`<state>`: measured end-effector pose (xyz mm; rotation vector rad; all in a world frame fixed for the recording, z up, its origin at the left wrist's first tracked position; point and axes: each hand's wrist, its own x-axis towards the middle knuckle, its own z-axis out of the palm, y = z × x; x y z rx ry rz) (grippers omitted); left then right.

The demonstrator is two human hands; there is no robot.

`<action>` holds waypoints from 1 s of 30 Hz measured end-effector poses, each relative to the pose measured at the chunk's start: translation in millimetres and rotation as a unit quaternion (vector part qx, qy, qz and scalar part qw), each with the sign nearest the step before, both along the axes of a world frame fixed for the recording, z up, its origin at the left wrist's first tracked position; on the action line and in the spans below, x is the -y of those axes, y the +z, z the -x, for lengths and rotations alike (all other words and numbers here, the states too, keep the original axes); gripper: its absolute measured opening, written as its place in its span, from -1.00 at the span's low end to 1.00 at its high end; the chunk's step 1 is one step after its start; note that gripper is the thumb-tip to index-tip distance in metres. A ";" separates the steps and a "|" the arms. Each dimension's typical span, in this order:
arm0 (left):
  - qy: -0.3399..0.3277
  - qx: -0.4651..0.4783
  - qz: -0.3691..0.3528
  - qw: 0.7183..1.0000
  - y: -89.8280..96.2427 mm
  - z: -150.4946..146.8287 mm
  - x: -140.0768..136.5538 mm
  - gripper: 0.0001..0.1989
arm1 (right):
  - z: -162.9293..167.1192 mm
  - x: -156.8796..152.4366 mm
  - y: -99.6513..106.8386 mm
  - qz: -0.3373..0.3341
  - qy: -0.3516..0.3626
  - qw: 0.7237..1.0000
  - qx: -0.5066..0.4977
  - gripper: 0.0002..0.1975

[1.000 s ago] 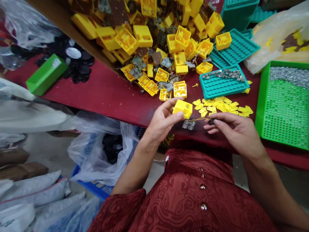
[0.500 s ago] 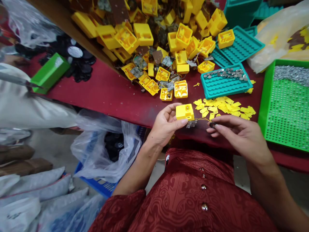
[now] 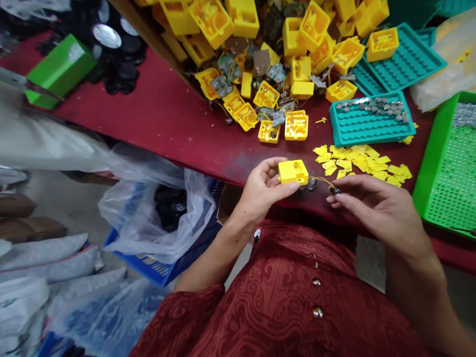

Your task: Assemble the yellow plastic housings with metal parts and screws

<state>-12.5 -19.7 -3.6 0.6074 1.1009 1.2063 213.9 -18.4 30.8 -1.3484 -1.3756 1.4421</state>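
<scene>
My left hand (image 3: 266, 183) grips a small yellow plastic housing (image 3: 292, 172) between thumb and fingers, above the table's front edge. Thin yellow wires (image 3: 320, 179) run from the housing to a small dark round part (image 3: 335, 191), which my right hand (image 3: 368, 203) pinches between thumb and forefinger. Just below the housing hangs a grey piece (image 3: 310, 185), partly hidden; I cannot tell what it is. Beyond my hands lie loose flat yellow covers (image 3: 359, 157) and a teal ridged tray (image 3: 372, 130) with silver button cells (image 3: 386, 107) along its far side.
A heap of yellow housings (image 3: 297, 74) with wired parts spills from a box at the back. At right stands a green perforated tray (image 3: 448, 183) with metal pieces. Black discs (image 3: 122, 59) and a green block (image 3: 61, 69) lie left. A plastic-lined blue crate (image 3: 159, 270) stands below.
The view has shifted, so the table's things appear displaced. Both hands keep their holds on the housing and the dark part, and the wires between them now bow more visibly.
</scene>
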 end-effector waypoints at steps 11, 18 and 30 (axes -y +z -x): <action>-0.037 -0.086 -0.042 0.995 -3.0 8.5 -0.7 -0.36 | 2.8 -1.7 -3.3 -0.008 -0.011 1.000 0.016 -0.81; -0.146 -0.352 -0.224 0.897 29.6 1.7 -15.5 -0.66 | -8.0 -5.0 -13.9 0.011 -0.067 0.997 -0.019 -0.73; -0.194 -0.135 0.022 0.971 55.0 -10.8 -29.2 -0.48 | -33.3 2.5 -6.3 -0.144 -0.083 0.986 0.027 -0.79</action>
